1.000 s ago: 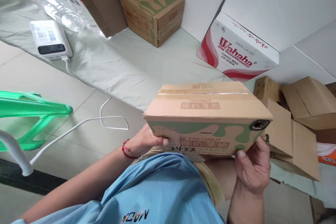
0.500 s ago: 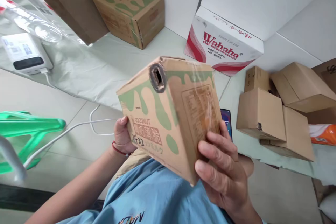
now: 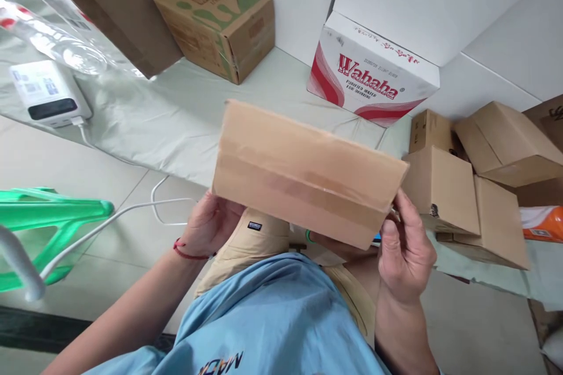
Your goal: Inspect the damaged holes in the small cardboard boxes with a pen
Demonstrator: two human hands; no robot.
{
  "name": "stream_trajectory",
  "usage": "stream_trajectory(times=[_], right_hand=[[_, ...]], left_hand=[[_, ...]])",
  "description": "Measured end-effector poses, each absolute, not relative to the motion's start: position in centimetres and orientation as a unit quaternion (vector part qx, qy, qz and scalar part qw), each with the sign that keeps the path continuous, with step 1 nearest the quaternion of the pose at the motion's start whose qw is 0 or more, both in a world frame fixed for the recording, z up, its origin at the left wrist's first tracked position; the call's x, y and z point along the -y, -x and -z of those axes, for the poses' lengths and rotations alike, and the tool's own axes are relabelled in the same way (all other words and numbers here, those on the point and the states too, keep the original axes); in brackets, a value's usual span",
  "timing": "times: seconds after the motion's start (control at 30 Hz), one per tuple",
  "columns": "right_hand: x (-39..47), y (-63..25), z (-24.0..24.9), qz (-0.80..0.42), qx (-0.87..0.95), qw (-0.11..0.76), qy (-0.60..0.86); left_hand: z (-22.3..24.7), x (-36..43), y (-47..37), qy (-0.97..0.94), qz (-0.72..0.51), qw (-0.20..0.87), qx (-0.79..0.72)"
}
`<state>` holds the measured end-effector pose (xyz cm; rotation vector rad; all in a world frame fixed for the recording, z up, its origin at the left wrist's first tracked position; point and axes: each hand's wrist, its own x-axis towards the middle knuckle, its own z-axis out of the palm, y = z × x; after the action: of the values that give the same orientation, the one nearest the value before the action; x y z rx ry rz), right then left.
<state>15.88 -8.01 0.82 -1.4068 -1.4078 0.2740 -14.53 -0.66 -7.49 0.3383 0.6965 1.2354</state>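
Observation:
A brown cardboard box (image 3: pixel 308 173) is held up in front of my lap, its plain taped face turned toward me. My left hand (image 3: pixel 213 220) supports its left end, with the fingers partly hidden behind and below the box. At the right end my right hand (image 3: pixel 407 246) grips the edge, thumb on the near side. The printed sides of this box are out of sight. Past it, a white and red Wahaha carton (image 3: pixel 373 73) stands against the wall, left of which sits another coconut-printed cardboard box (image 3: pixel 220 23).
Several plain cardboard boxes (image 3: pixel 444 187) stand at the right beside an orange packet (image 3: pixel 543 222). Clear plastic bottles (image 3: pixel 73 47) and a white power bank (image 3: pixel 50 94) with a cable lie at the left. A green plastic stool (image 3: pixel 53 211) stands on the floor.
The held box has turned: its printed sides and corner hole have gone from view, and a plain taped face now shows. My right hand has shifted to the box's right end.

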Motion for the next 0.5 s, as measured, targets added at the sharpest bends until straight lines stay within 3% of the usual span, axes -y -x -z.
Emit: stream_trajectory(times=[0.3, 0.5], right_hand=[[7.1, -17.3, 0.0, -0.220, 0.502, 0.584, 0.598], [6.1, -18.1, 1.2, -0.298, 0.398, 0.636, 0.590]], left_hand=[[6.2, 0.9, 14.9, -0.333, -0.614, 0.583, -0.415], [4.0, 1.4, 15.2, -0.438, -0.554, 0.572, -0.418]])
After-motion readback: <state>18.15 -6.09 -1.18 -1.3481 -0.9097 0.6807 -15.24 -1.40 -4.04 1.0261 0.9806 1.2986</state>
